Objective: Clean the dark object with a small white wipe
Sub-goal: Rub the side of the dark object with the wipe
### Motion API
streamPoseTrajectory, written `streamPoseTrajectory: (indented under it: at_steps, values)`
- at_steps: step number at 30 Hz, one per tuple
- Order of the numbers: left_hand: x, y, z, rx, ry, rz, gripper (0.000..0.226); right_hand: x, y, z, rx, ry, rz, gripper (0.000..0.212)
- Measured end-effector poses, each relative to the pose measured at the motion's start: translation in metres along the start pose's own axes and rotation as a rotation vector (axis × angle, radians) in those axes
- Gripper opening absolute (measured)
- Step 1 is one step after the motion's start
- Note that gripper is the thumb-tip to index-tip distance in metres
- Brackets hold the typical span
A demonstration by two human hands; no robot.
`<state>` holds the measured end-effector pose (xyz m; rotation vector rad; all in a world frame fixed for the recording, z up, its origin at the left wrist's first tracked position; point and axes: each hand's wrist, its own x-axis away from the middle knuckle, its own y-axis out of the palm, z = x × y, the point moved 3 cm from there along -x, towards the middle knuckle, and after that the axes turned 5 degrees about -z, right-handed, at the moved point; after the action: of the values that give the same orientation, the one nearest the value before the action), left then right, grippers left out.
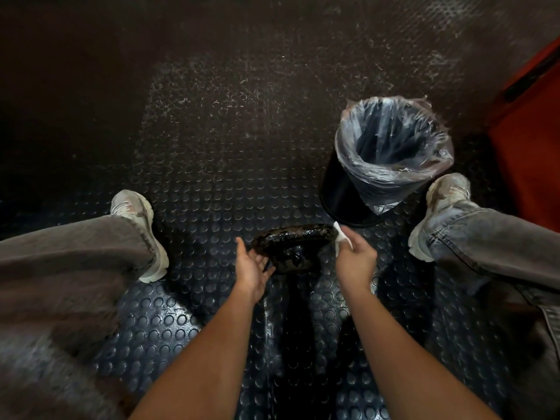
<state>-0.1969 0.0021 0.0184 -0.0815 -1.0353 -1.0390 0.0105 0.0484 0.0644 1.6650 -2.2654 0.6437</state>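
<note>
A dark, grimy, disc-shaped object (pixel 292 245) with a lumpy black middle sits low over the studded floor between my feet. My left hand (pixel 253 266) is at its left edge with the fingers spread and mostly straight, touching its underside. My right hand (pixel 354 259) is at the object's right edge and pinches a small white wipe (pixel 341 236), which touches the rim there. Part of the wipe is hidden behind my fingers.
A black bin (pixel 342 192) with a clear plastic liner (pixel 394 147) stands just behind the object, to the right. My two legs in grey jeans and white shoes (pixel 142 234) (pixel 439 207) flank the spot. A red surface (pixel 533 147) rises at the far right. The floor (pixel 212 165) is dark studded rubber.
</note>
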Motion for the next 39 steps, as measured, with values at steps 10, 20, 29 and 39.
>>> streamPoseTrajectory:
  at_steps: [10, 20, 29, 39]
  values:
    - [0.0, -0.002, 0.0, -0.005, -0.003, -0.011, 0.071, -0.008, 0.003, 0.008, 0.021, 0.112, -0.05, 0.019]
    - [-0.006, -0.005, -0.003, 0.001, -0.012, -0.046, 0.089, 0.007, -0.009, 0.016, 0.224, -0.069, -0.103, 0.019]
    - [-0.007, -0.008, -0.001, 0.001, -0.013, -0.031, 0.091, -0.001, -0.004, -0.012, 0.201, -0.195, -0.053, 0.039]
    - [-0.006, -0.006, 0.0, 0.002, -0.008, -0.041, 0.089, -0.011, 0.015, 0.022, 0.12, 0.088, -0.049, 0.029]
